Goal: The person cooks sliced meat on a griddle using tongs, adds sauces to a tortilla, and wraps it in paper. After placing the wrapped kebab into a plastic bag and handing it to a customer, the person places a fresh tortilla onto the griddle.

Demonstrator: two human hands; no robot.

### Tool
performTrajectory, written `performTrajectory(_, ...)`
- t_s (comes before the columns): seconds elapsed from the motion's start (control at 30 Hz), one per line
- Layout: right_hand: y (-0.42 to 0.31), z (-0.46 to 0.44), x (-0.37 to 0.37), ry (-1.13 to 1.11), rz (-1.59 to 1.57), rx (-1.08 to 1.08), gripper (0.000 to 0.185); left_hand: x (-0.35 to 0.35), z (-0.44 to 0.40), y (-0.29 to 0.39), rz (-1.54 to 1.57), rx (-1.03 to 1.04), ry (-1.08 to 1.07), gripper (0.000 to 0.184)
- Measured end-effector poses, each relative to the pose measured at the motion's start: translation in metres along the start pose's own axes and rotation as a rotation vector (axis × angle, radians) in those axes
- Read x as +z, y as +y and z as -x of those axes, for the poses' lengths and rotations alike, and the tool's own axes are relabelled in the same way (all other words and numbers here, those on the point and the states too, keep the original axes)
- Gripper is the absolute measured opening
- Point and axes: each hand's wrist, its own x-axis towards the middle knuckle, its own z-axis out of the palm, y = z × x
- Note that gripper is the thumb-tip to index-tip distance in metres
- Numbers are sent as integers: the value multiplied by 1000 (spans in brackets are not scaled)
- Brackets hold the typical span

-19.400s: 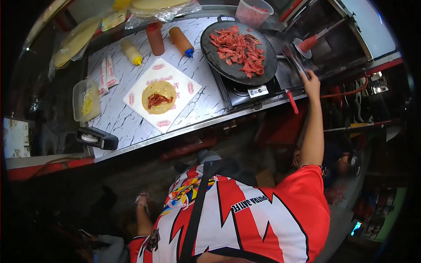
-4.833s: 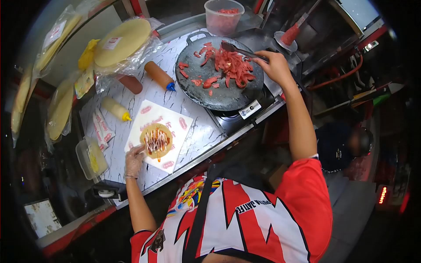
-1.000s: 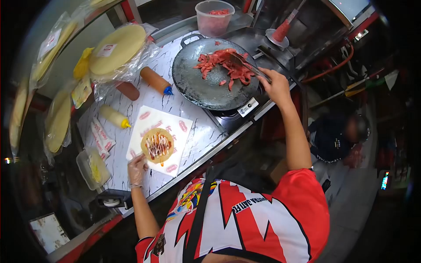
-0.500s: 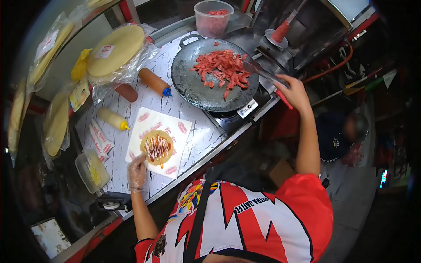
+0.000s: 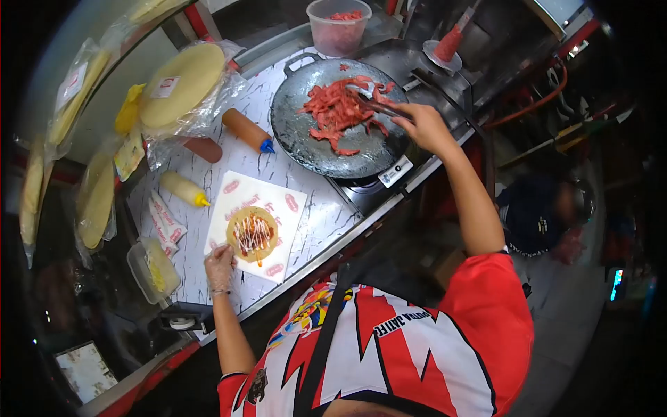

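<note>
My right hand (image 5: 422, 126) grips a pair of tongs (image 5: 381, 106) by the handles, their tips in the shredded reddish meat (image 5: 333, 115) on the round black griddle (image 5: 295, 142). Wearing a clear plastic glove, my left hand (image 5: 220, 267) has its fingers closed at the lower-left edge of a small round flatbread (image 5: 269, 217). Whether they pinch the bread or the paper is hidden. Sauce (image 5: 253, 233) in white and red-brown lines covers the bread's filling. Beneath it lies a printed paper sheet (image 5: 288, 229).
Beside the paper lie a yellow-capped bottle (image 5: 182, 187), a blue-capped bottle (image 5: 246, 131) and paper sleeves (image 5: 165, 221). A plastic tub (image 5: 154, 271) stands near my left hand. Behind the griddle is a meat bucket (image 5: 338, 31); bagged flatbreads (image 5: 182, 87) stand at left. Another person (image 5: 538, 212) is at right.
My right hand has moved left over the griddle, carrying the tongs into the meat, which has shifted. The red handle near that hand no longer shows. My left hand stays by the flatbread.
</note>
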Motion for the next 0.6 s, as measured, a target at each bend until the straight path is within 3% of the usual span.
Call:
performTrajectory(0.1, 33, -16, -10, 52, 6, -101, 36, 0, 3, -10, -42, 0, 38, 16)
performTrajectory(0.2, 4, -14, -30, 35, 147, -26, 35, -1, 2, -10, 22, -21, 14, 16)
performTrajectory(0.33, -54, 41, -45, -13, -134, 16, 38, -2, 1, -18, 72, -38, 22, 16)
performTrajectory(0.37, -57, 56, -27, 12, -174, -72, 39, -2, 2, -16, 53, -39, 20, 16)
performTrajectory(0.4, -60, 65, -11, -108, -153, -55, 38, -1, 3, -10, 31, -40, 14, 17)
performTrajectory(0.5, -31, 51, 16, -39, -154, -36, 33, -2, 4, -7, 24, -54, -10, 17)
performTrajectory(0.6, -11, 13, -16, 62, -16, -41, 29, -4, 1, -10, 37, -48, -26, 17)
